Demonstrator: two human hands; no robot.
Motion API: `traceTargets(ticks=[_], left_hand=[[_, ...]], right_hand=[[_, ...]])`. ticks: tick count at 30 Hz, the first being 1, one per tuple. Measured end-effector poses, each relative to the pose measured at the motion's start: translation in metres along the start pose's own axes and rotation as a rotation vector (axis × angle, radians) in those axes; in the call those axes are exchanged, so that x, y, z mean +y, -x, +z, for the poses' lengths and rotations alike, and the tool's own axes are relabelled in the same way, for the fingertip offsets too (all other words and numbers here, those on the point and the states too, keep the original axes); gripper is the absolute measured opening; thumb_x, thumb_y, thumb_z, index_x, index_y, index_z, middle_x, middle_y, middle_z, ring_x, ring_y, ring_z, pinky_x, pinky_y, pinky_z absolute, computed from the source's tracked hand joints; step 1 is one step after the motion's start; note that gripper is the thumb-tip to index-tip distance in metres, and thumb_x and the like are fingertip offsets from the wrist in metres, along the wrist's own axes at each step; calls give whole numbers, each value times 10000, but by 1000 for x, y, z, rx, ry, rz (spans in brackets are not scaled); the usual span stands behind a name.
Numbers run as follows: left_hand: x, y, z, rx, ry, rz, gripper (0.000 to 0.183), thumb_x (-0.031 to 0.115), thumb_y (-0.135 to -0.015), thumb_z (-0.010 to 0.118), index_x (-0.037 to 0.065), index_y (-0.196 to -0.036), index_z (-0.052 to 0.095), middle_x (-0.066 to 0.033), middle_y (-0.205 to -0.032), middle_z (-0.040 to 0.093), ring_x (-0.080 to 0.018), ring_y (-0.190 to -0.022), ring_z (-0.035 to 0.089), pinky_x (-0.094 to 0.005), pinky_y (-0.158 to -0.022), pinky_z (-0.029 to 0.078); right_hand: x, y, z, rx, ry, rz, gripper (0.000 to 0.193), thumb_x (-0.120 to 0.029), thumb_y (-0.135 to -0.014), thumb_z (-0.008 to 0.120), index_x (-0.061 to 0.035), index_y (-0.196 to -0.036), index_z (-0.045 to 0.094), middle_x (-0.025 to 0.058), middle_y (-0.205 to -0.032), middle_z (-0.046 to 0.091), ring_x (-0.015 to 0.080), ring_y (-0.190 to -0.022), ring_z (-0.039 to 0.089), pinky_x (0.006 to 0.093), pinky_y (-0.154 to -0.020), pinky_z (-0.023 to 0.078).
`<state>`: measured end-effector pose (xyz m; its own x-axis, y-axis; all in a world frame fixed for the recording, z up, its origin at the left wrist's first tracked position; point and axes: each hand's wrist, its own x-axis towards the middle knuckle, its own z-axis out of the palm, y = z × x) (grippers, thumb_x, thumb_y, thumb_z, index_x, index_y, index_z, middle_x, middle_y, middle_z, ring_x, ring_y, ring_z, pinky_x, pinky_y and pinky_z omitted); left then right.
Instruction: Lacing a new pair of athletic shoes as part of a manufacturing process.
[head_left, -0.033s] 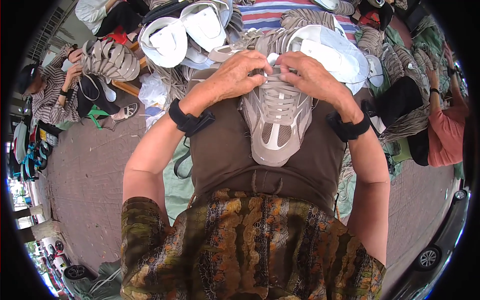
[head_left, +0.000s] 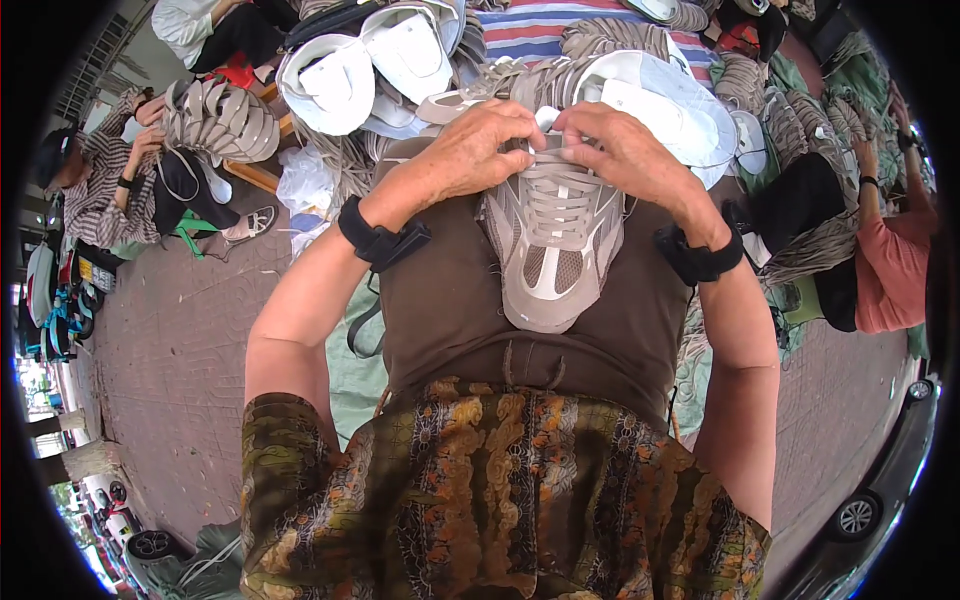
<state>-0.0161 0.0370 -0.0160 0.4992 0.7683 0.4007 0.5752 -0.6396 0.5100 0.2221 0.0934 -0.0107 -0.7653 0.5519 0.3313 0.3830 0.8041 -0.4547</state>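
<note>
A beige-grey sneaker upper (head_left: 570, 262) lies on my lap, toe toward me, with mesh and pale overlays on its front. Flat beige shoelace (head_left: 556, 208) crosses its tongue in several rows. At the top of the lacing, my left hand (head_left: 462, 152) pinches the lace from the left with bent fingers. From the right, my right hand (head_left: 632, 158) curls in the same way and pinches the lace close by. Both sets of fingertips nearly meet, and they partly hide the ends of the lace. Dark straps with small boxes sit on both wrists.
White-lined shoe uppers (head_left: 325, 85) and a pale upper (head_left: 655, 115) are heaped just beyond my hands. Stacked beige uppers (head_left: 615, 38) lie on a striped sheet (head_left: 525, 28). One person (head_left: 110, 195) works at left, another (head_left: 890, 260) at right. A clear plastic bag (head_left: 305, 180) lies left of my knees.
</note>
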Motion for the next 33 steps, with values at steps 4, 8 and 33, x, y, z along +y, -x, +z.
traceTargets(ticks=[4, 8, 33], left_hand=[[3, -7, 1, -28, -72, 34, 129, 98, -828, 637, 32, -938, 646, -115, -1003, 619, -322, -1002, 575, -429, -895, 456], [4, -9, 4, -20, -55, -5, 76, 80, -839, 618, 16, -871, 594, -119, -912, 593, -326, -946, 570, -436, -831, 453], [31, 15, -27, 392, 1405, -296, 198, 130, -950, 615, 18, -1111, 647, -68, -979, 668, -155, -890, 646, -294, -810, 535]], right_hand=[[-18, 8, -26, 25, -143, 81, 155, -140, -901, 643, 6, -892, 592, 61, -827, 614, 230, -863, 597, 354, -794, 463], [-14, 27, -44, 12, -389, 230, 197, -179, -939, 627, -9, -843, 600, -6, -745, 590, 113, -768, 542, 278, -720, 428], [16, 140, -3, 455, -599, 498, 106, -60, -970, 578, 3, -977, 662, -20, -930, 641, 68, -895, 556, 220, -844, 420]])
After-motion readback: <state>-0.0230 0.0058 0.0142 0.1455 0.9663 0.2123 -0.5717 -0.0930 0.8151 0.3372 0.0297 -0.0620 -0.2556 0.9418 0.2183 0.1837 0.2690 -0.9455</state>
